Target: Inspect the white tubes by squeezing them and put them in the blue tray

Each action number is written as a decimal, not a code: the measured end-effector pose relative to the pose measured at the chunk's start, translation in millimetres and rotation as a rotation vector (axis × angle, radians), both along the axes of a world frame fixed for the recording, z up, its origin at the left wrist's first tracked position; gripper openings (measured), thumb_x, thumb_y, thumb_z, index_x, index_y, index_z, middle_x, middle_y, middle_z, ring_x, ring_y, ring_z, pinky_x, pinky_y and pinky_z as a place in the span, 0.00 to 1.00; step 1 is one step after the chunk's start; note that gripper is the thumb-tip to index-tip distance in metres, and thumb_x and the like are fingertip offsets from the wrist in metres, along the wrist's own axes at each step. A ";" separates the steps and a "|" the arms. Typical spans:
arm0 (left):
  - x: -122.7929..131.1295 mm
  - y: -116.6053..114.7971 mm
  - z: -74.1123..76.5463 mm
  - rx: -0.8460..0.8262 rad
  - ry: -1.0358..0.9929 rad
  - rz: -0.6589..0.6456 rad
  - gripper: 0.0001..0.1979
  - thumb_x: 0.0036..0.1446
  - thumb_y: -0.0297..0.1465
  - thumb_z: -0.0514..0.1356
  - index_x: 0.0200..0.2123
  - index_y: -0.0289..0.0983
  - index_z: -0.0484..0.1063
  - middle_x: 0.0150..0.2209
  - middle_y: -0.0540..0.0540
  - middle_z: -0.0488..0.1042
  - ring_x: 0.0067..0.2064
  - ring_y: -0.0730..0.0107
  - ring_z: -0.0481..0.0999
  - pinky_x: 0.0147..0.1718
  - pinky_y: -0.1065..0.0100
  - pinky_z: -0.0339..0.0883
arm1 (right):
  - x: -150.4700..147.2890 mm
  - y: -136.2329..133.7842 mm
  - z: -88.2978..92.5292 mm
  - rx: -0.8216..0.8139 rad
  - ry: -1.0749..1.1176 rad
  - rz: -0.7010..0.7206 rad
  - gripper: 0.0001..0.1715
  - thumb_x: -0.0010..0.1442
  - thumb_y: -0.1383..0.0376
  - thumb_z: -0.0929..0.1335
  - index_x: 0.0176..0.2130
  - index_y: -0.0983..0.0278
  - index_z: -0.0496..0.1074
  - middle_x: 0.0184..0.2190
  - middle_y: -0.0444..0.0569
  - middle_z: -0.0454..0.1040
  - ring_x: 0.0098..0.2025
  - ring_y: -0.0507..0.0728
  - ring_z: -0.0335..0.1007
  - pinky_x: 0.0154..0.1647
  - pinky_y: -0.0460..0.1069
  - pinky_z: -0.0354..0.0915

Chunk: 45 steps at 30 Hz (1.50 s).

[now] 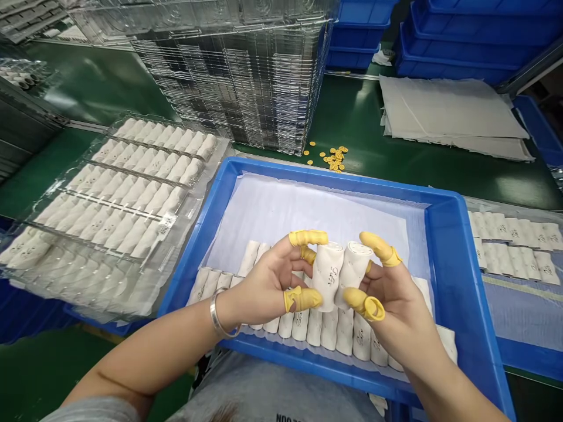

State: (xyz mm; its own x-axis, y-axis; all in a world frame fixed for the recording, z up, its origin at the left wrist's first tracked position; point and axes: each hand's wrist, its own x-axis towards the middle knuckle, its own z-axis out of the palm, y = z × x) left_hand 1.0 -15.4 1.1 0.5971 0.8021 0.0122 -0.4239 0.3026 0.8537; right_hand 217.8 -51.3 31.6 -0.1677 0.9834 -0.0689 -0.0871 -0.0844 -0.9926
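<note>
Over the blue tray [444,234], my left hand [272,281] pinches a white cylindrical roll [328,274] between thumb and fingers capped with yellow finger cots. My right hand [391,299], also in yellow cots, grips a second white roll [354,269] pressed against the first. Both rolls stand nearly upright, side by side. Beneath the hands, a row of several white rolls [325,331] lies on the white liner sheet [308,205] in the tray's near half. A silver bangle [216,316] circles my left wrist.
A clear plastic blister tray [118,193] filled with white rolls sits at left. A tall stack of clear trays [237,76] stands behind. Loose yellow finger cots [332,157] dot the green table. Grey sheets [448,114] and blue bins [466,35] lie at back right; more rolls [510,243] at right.
</note>
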 end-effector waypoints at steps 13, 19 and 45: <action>-0.3 3.3 5.3 -0.038 -0.050 -0.038 0.32 0.58 0.29 0.73 0.64 0.50 0.70 0.52 0.42 0.73 0.50 0.63 0.76 0.37 0.72 0.81 | 3.0 2.7 6.5 -0.086 0.089 0.134 0.30 0.72 0.55 0.74 0.68 0.34 0.69 0.56 0.47 0.75 0.54 0.60 0.77 0.39 0.47 0.78; -1.5 4.4 4.3 0.005 -0.001 -0.015 0.34 0.59 0.32 0.73 0.67 0.48 0.69 0.49 0.42 0.76 0.44 0.67 0.78 0.32 0.77 0.76 | 3.9 0.9 2.3 -0.105 0.129 0.089 0.30 0.70 0.55 0.75 0.67 0.34 0.69 0.51 0.48 0.72 0.50 0.60 0.77 0.34 0.47 0.76; -3.4 3.6 7.2 -0.022 -0.063 -0.033 0.30 0.63 0.30 0.69 0.66 0.52 0.69 0.48 0.43 0.75 0.45 0.66 0.77 0.36 0.71 0.82 | 1.5 1.4 1.6 -0.083 0.201 0.091 0.28 0.71 0.57 0.75 0.65 0.36 0.70 0.53 0.48 0.78 0.52 0.60 0.79 0.37 0.49 0.78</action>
